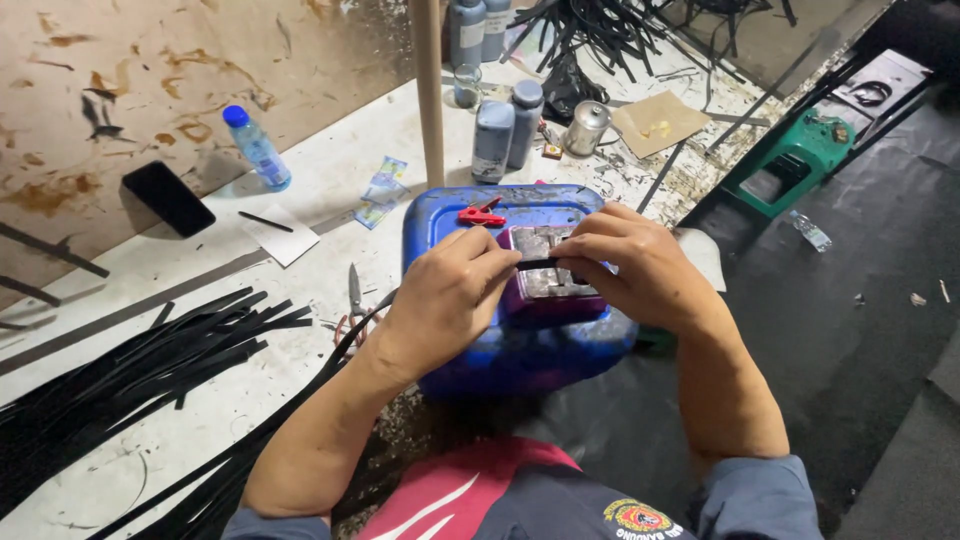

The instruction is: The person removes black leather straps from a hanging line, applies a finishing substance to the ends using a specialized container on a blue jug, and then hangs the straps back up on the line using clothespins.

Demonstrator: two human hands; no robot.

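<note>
Two hands: both pinch one short black strip (537, 264) from either end, right over the middle of the workspace.
Left hand (447, 293): fingers curled tight, thumb and forefinger closed on the strip's left end.
Right hand (628, 262): same deal on the other end, fingers narrow and pinched, wrist resting toward the jug's edge.
Where the strip sits: stretched level across a small purple block with a grey metal top (547, 277), touching it or hovering just above, can't quite tell.
What the block sits on: a blue plastic jug (520, 360) lying on its side like a makeshift bench, with a red clip (481, 213) near its top edge.
Step, my guess: lining the strip up on the metal piece, so positioning rather than cutting or gluing.
Next move, my guess: needs both ends kept taut and the strip square on the block before any pressing down.
Nearby stock: a big pile of long black strips (130, 370) on the white table (330, 170) to the left.
Other bits: scissors (356, 297) just left of the jug, dark grey bottles (507, 128) behind it, a clear bottle with a blue cap (257, 147), a black phone (168, 198).
</note>
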